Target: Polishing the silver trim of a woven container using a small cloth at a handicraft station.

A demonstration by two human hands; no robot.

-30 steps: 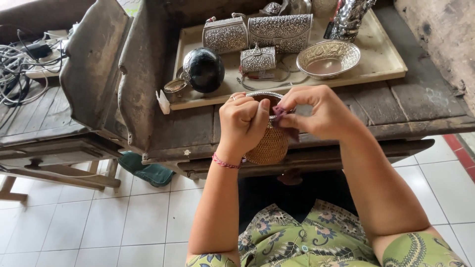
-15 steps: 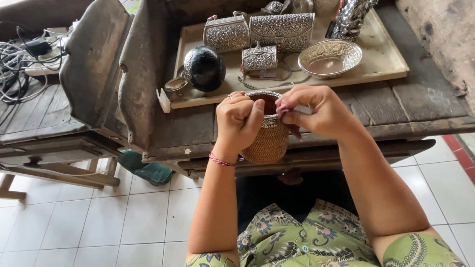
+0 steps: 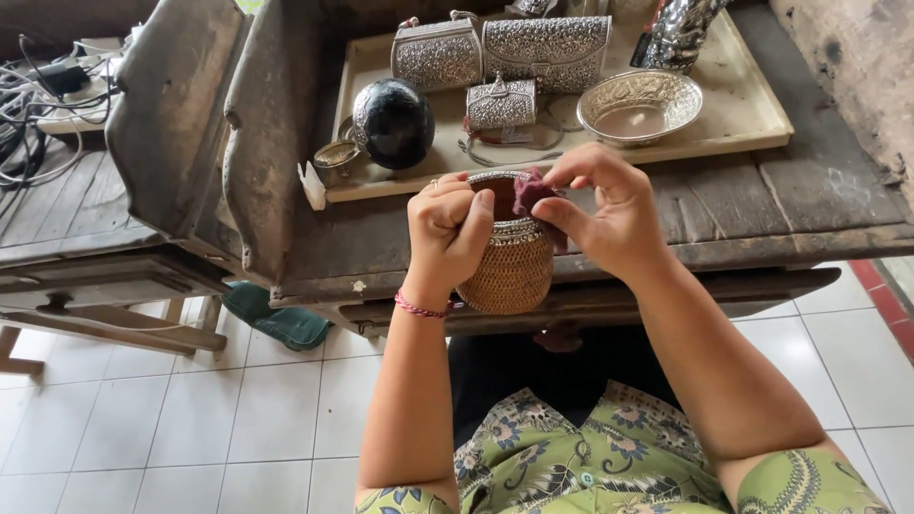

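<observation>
My left hand [image 3: 447,228] grips the rim of a small woven basket [image 3: 509,271] with a silver-trimmed mouth, holding it upright in front of the wooden workbench. My right hand [image 3: 605,209] pinches a dark red cloth [image 3: 531,193] at the basket's right rim; part of the cloth lies over the edge. A red thread bracelet circles my left wrist. The basket's inside is dark and mostly hidden.
A cream tray [image 3: 752,119] on the bench holds two embossed silver clutch bags [image 3: 547,48], a small silver purse [image 3: 502,102], a silver bowl [image 3: 640,103] and a black round object [image 3: 393,122]. Grey metal slabs [image 3: 171,105] lean at the left. Cables lie far left. White floor tiles lie below.
The basket has been raised slightly and turned. My right hand has pulled the red cloth up to the rim, where it shows more than before.
</observation>
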